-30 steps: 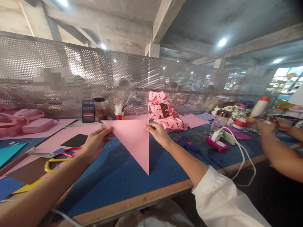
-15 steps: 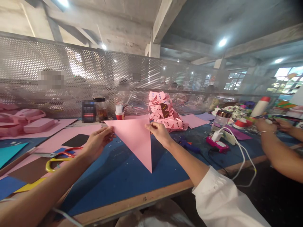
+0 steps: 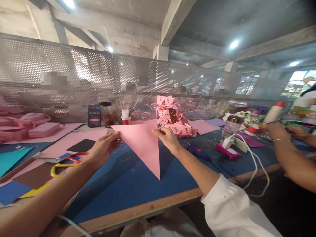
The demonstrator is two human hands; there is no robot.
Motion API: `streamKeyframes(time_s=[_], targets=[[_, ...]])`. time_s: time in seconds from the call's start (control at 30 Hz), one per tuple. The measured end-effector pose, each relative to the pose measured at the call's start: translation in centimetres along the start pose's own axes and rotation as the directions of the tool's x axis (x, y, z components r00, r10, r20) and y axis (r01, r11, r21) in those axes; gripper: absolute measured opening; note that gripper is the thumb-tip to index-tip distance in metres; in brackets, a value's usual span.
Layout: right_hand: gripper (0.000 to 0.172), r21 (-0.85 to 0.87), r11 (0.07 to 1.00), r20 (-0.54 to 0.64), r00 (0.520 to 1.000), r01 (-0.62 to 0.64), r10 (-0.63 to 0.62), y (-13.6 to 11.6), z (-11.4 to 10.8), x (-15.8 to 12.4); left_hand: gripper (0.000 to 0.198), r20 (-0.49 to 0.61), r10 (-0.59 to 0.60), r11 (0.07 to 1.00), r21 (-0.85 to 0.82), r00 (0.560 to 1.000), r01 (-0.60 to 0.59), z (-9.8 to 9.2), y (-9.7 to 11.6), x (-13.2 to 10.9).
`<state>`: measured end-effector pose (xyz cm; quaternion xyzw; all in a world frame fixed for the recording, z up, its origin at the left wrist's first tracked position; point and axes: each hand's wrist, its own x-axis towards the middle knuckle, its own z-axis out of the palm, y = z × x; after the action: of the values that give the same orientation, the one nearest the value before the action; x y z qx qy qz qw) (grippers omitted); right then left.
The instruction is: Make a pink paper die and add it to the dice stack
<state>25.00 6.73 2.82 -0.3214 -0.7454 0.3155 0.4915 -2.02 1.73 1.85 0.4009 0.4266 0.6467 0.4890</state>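
A pink paper triangle [image 3: 144, 144] hangs point down over the blue tabletop [image 3: 118, 194], held up by both hands. My left hand [image 3: 106, 146] pinches its upper left corner between thumb and fingers. At the upper right edge, my right hand [image 3: 168, 138] pinches the paper in the same way. Behind it stands a heap of folded pink paper pieces [image 3: 170, 117] printed with dots. Scissors [image 3: 66, 163] with red and yellow handles lie left of my left hand, over brown paper [image 3: 33, 176]. Right of my right hand rests a blue glue gun [image 3: 197, 152].
A magenta power strip [image 3: 228, 151] with a white plug and cable lies at the right, beside a glass jar [image 3: 230, 126]. A co-worker's hands [image 3: 280, 131] are at far right. Pink boxes [image 3: 44, 130] sit at left. A perforated metal screen [image 3: 98, 72] closes the back.
My hands keep the same pinch on the pink paper triangle. The whole view has shifted very slightly; at far right, part of a person in white has come into sight.
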Motion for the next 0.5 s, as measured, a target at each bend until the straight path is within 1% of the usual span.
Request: streamKeyframes(time_s=[0.27, 0.5], targets=[[0.04, 0.006, 1.0, 0.004, 1.0, 0.016, -0.016, -0.22, -0.02, -0.18, 0.032, 0.014, -0.031, 0.999, -0.041, 0.999, 0.031, 0.32, 0.32, -0.14], [0.041, 0.027, 1.0, 0.02, 1.0, 0.016, -0.016, -0.26, 0.16, -0.32, 0.029, -0.016, -0.005, 0.999, -0.035, 1.0, 0.004, 0.11, 0.24, -0.11]])
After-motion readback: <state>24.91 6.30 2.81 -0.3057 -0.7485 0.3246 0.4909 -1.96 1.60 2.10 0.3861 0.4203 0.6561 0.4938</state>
